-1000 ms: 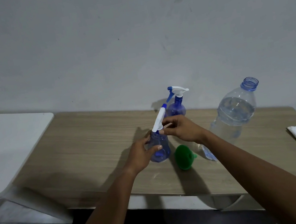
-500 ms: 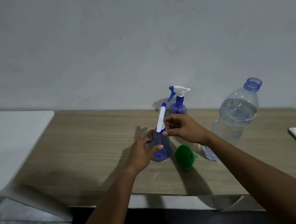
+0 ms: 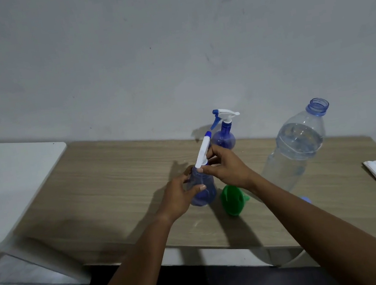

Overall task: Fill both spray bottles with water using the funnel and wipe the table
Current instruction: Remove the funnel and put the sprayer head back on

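on the wood table (image 3: 116,189), the white spray top (image 3: 203,151) had turned a bit from a second ago, so i think it was being twisted. the left hand (image 3: 178,198) held the near spray bottle (image 3: 203,192) round its body. the right hand (image 3: 228,169) pinched the top at its neck with curled fingers.

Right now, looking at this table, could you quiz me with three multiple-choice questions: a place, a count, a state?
1. Where is the green funnel? A) on the table beside the near spray bottle B) on a shelf C) in a bowl
2. How many spray bottles? A) one B) two C) three
3. The big water bottle is: A) capped B) open-topped C) lying down
Answers: 1A, it lies by that bottle; 2B, the far spray bottle stands behind; 3B, its neck has no cap.
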